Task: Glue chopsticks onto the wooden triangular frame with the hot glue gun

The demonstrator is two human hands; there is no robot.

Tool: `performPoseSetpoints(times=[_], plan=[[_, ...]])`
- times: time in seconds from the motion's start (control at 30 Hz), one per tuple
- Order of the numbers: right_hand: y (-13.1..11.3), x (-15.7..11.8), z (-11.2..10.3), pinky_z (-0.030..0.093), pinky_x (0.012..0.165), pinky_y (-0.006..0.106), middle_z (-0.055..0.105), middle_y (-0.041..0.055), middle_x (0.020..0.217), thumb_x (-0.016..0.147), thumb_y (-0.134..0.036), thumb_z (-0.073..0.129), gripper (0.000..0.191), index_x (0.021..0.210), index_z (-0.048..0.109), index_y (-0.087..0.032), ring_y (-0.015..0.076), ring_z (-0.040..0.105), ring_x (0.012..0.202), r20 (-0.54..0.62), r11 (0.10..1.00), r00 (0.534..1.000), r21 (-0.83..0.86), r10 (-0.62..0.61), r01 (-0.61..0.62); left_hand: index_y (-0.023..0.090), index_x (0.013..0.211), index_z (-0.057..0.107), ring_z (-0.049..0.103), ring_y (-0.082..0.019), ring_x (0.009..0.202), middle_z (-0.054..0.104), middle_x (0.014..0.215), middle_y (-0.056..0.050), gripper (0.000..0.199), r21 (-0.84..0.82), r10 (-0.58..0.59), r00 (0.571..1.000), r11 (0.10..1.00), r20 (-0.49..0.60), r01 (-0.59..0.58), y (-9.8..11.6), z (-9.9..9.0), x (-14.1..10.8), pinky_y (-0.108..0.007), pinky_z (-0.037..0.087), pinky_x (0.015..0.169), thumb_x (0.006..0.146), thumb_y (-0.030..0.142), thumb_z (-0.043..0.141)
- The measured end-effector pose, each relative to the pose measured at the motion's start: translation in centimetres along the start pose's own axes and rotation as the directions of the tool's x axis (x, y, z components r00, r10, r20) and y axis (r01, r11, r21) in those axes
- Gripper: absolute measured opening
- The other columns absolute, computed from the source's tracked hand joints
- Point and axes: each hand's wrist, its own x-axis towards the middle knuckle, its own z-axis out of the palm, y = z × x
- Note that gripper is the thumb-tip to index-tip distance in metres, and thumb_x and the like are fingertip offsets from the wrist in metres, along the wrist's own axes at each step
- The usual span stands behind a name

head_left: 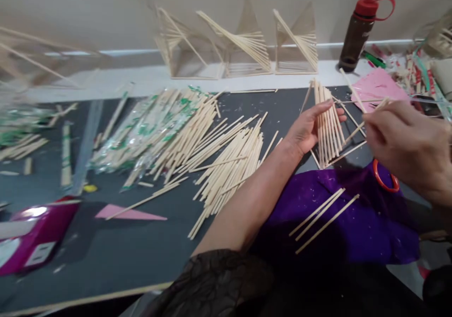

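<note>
My left hand (306,130) is wrapped round a fan-like frame of thin wooden sticks (326,129), its thumb lying over the upper part. The frame's lower corner rests near the edge of a purple cloth (332,213). Just right of it, my right hand (411,143) is closed, blurred by motion, with a thin wooden stick (353,90) slanting up and left from its fingers. Its fingertips are partly hidden. On the purple cloth lie three loose sticks (326,223), and an orange-red ring-shaped handle (385,176) shows under my right hand.
Left of my arm lies a big pile of loose sticks (229,166) beside plastic-wrapped sticks (151,124). Finished-looking twisted stick frames (247,49) stand along the wall. A dark bottle with a red lid (358,35) stands at back right. A magenta packet (42,234) lies at left.
</note>
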Motion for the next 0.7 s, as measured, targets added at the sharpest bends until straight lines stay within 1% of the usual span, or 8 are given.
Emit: performPoseSetpoints(times=[0.07, 0.13, 0.2, 0.27, 0.37, 0.47, 0.57, 0.7], plan=[[-0.1, -0.7, -1.3, 0.032, 0.055, 0.031, 0.070, 0.0130, 0.092, 0.092, -0.023, 0.050, 0.023, 0.093, 0.072, -0.017, 0.0215, 0.061, 0.074, -0.126, 1.000, 0.992, 0.010, -0.002, 0.003, 0.016, 0.096, 0.070, 0.069, -0.029, 0.103, 0.075, 0.091, -0.009, 0.024, 0.048, 0.010, 1.000, 0.999, -0.003, -0.010, 0.1, -0.2, -0.1, -0.044, 0.053, 0.089, 0.078, 0.032, 0.068], [-0.6, -1.3, -2.7, 0.038, 0.057, 0.032, 0.071, 0.0101, 0.091, 0.089, -0.024, 0.055, 0.020, 0.095, 0.074, -0.022, 0.0231, 0.063, 0.076, -0.177, 0.998, 0.984, 0.060, 0.001, 0.010, 0.015, 0.085, 0.071, 0.069, -0.028, 0.099, 0.075, 0.088, -0.009, 0.016, 0.139, -0.004, 1.000, 0.990, -0.009, 0.005, 0.3, -0.6, -0.5, -0.043, 0.053, 0.088, 0.075, 0.027, 0.071], [-1.2, -1.8, -3.6, 0.043, 0.057, 0.031, 0.071, 0.0080, 0.088, 0.088, -0.023, 0.057, 0.018, 0.096, 0.074, -0.024, 0.0226, 0.064, 0.075, -0.124, 0.987, 0.992, 0.159, -0.002, 0.022, 0.014, 0.079, 0.070, 0.070, -0.027, 0.092, 0.074, 0.083, -0.009, 0.009, 0.257, -0.042, 0.999, 0.965, -0.007, 0.042, 0.9, -1.2, -1.4, -0.043, 0.053, 0.087, 0.071, 0.018, 0.073], [-1.6, -2.3, -3.6, 0.046, 0.058, 0.029, 0.071, 0.0062, 0.086, 0.088, -0.021, 0.057, 0.017, 0.094, 0.073, -0.025, 0.0202, 0.065, 0.073, 0.013, 0.957, 0.999, 0.289, -0.046, 0.040, 0.013, 0.081, 0.071, 0.070, -0.025, 0.086, 0.073, 0.082, -0.009, 0.015, 0.358, -0.071, 0.997, 0.931, -0.008, 0.069, 2.1, -1.9, -2.8, -0.042, 0.052, 0.085, 0.067, 0.007, 0.072], [-1.9, -3.2, -2.2, 0.051, 0.062, 0.025, 0.070, 0.0055, 0.088, 0.090, -0.015, 0.053, 0.018, 0.095, 0.069, -0.020, 0.0152, 0.066, 0.075, 0.185, 0.845, 0.961, 0.529, -0.206, 0.079, 0.012, 0.087, 0.073, 0.070, -0.026, 0.080, 0.072, 0.080, -0.009, 0.022, 0.467, -0.031, 0.994, 0.881, -0.105, 0.076, 5.1, -2.8, -5.9, -0.043, 0.053, 0.078, 0.066, 0.003, 0.072], [-2.3, -4.1, -0.1, 0.049, 0.062, 0.022, 0.068, 0.0064, 0.089, 0.091, -0.010, 0.048, 0.021, 0.098, 0.067, -0.016, 0.0120, 0.065, 0.074, 0.251, 0.740, 0.905, 0.665, -0.342, 0.095, 0.014, 0.089, 0.073, 0.066, -0.019, 0.069, 0.071, 0.074, -0.005, 0.015, 0.657, 0.149, 0.962, 0.752, -0.230, 0.041, 8.3, -3.2, -9.1, -0.039, 0.052, 0.071, 0.075, 0.011, 0.067], [-2.9, -4.7, 1.6, 0.041, 0.055, 0.022, 0.066, 0.0061, 0.086, 0.091, -0.009, 0.044, 0.025, 0.099, 0.067, -0.014, 0.0109, 0.060, 0.067, 0.288, 0.756, 0.861, 0.636, -0.420, 0.156, 0.015, 0.091, 0.072, 0.059, -0.013, 0.061, 0.069, 0.071, -0.002, 0.015, 0.798, 0.316, 0.898, 0.599, -0.307, 0.062, 10.0, -3.5, -11.4, -0.035, 0.050, 0.068, 0.079, 0.014, 0.063], [-3.4, -5.2, 2.7, 0.028, 0.047, 0.026, 0.063, 0.0062, 0.086, 0.090, -0.011, 0.044, 0.026, 0.096, 0.068, -0.014, 0.0112, 0.053, 0.058, 0.337, 0.831, 0.813, 0.476, -0.475, 0.289, 0.014, 0.090, 0.073, 0.055, -0.012, 0.055, 0.066, 0.064, -0.001, 0.018, 0.868, 0.277, 0.885, 0.439, -0.375, 0.230, 9.4, -5.3, -13.4, -0.031, 0.048, 0.061, 0.078, 0.017, 0.061]])
